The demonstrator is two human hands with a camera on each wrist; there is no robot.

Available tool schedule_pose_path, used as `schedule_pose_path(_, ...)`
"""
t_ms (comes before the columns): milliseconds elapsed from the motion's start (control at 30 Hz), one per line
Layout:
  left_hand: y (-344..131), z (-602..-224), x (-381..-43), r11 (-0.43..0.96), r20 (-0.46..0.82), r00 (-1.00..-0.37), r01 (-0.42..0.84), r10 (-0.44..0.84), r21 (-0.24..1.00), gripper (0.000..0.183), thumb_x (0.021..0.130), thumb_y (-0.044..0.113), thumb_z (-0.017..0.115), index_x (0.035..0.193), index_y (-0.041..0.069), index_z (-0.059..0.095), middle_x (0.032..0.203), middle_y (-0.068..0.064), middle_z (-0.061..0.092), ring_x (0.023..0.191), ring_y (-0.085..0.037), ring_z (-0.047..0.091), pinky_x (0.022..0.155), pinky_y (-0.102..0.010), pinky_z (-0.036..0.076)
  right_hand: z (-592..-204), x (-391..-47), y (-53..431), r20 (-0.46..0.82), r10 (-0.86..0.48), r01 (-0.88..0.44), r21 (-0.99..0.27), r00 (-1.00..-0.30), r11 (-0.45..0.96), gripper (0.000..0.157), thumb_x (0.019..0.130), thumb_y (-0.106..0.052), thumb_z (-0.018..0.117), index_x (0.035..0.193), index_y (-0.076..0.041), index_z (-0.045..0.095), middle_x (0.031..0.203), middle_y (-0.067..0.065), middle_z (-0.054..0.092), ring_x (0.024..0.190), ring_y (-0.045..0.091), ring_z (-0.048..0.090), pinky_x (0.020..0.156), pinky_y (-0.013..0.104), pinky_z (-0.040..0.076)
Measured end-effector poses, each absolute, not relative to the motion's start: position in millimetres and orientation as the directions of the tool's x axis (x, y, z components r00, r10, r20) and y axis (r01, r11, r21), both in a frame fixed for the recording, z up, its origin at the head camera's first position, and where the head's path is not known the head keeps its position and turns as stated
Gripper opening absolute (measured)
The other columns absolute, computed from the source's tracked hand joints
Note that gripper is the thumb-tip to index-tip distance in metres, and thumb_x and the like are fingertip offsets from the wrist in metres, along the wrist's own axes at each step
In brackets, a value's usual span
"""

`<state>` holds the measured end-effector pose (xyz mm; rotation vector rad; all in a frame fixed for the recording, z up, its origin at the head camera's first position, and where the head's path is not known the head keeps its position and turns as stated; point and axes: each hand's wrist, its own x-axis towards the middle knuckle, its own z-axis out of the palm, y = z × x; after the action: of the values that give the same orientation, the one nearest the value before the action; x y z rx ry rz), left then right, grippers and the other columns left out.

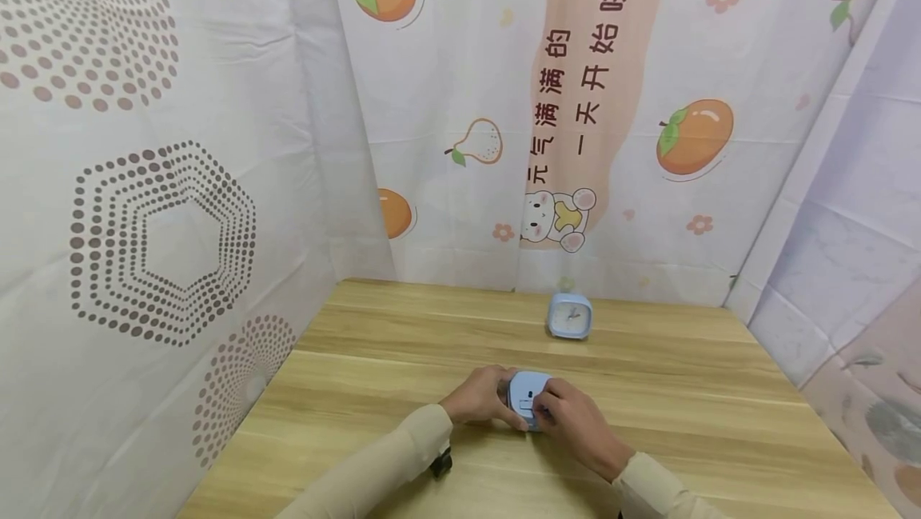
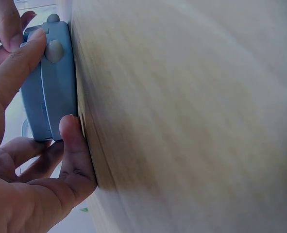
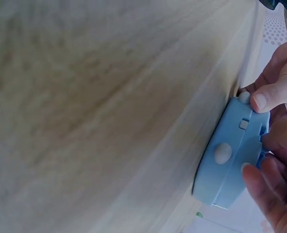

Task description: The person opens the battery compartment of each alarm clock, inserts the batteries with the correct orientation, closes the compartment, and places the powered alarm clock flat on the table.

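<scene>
A light blue alarm clock (image 1: 528, 388) lies face down on the wooden table, its back with a battery compartment turned up. Two rounded grey feet (image 2: 54, 51) stick out from its side. My left hand (image 1: 487, 397) grips the clock from the left, thumb at the near edge and fingers round the far side. My right hand (image 1: 573, 425) is over the clock's right part, its fingers (image 3: 280, 138) bent at the compartment opening. Whether they pinch anything there is hidden. Farther back, a second light blue clock (image 1: 570, 316) stands upright with its white dial facing me.
The wooden table (image 1: 403, 319) runs back to a printed curtain (image 1: 446, 87). More curtain (image 1: 288, 143) hangs along the left side, and another (image 1: 849, 223) along the right. A dark wrist-worn device (image 1: 441, 463) shows under the left sleeve.
</scene>
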<state>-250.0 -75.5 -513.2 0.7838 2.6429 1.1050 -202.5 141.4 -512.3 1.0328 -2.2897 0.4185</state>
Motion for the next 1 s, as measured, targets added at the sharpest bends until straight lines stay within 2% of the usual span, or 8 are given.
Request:
schedule_pose_path(300, -74.9, -512.4, -251.1, 0.579, 0.050, -0.840, 0.413, 0.540, 0.703, 0.077, 0.068, 0.039, 0.098, 0.136, 0.022, 0.066, 0.111, 0.016, 0.064, 0.101, -0.003, 0.055, 0.091, -0.027, 0.047, -515.0, -203.1, 144.4, 0.640, -0.573, -0.770, -0.047, -0.512, 0.637, 0.022, 0.072, 0.001, 0.089, 0.083, -0.011, 0.073, 0.089, -0.004, 0.061, 0.079, 0.005, 0.056, 0.066, 0.024, 0.054)
schedule_pose_path(533, -75.6, -513.2, -249.2, 0.581, 0.032, -0.852, 0.384, 0.523, 0.717, 0.077, 0.067, 0.038, 0.098, 0.136, 0.024, 0.067, 0.118, 0.013, 0.064, 0.105, -0.004, 0.055, 0.094, -0.030, 0.046, -516.6, -202.1, 144.6, 0.627, -0.580, -0.771, -0.051, -0.520, 0.635, 0.019, 0.076, -0.002, 0.088, 0.084, -0.011, 0.073, 0.090, -0.005, 0.060, 0.079, 0.005, 0.055, 0.065, 0.023, 0.054)
schedule_pose_path(1000, -76.2, -512.2, -248.2, 0.594, 0.025, -0.856, 0.379, 0.516, 0.709, 0.081, 0.067, 0.039, 0.098, 0.140, 0.024, 0.065, 0.120, 0.010, 0.064, 0.105, -0.005, 0.055, 0.095, -0.031, 0.046, -511.3, -199.3, 140.7, 0.629, -0.575, -0.762, -0.041, -0.523, 0.647, 0.022, 0.073, 0.000, 0.089, 0.083, -0.009, 0.072, 0.088, -0.003, 0.060, 0.078, 0.006, 0.055, 0.065, 0.025, 0.054)
